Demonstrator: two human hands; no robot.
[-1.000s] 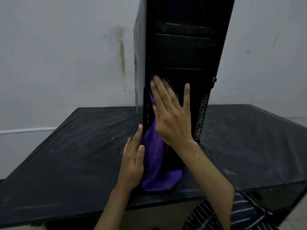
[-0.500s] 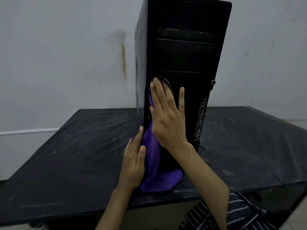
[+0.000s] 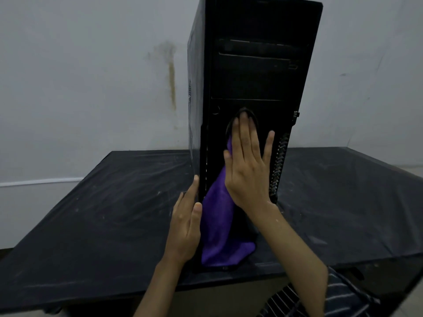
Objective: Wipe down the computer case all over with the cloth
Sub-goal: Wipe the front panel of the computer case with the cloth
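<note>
A tall black computer case (image 3: 254, 72) stands upright on a black-covered table (image 3: 96, 216), its front panel facing me. A purple cloth (image 3: 219, 227) hangs down the lower front panel. My right hand (image 3: 248, 165) lies flat with straight fingers on the cloth's upper part, pressing it against the panel. My left hand (image 3: 186, 225) rests with straight fingers along the case's lower left front edge, thumb beside the cloth.
A grey wall (image 3: 91, 76) with a brown stain stands close behind the table. The table's front edge runs just below the case's base. A striped sleeve or garment (image 3: 338, 296) shows at the bottom right.
My right hand and the cloth have shifted a little to the right across the front panel. The left hand stays on the case's edge. The camera has tilted up slightly.
</note>
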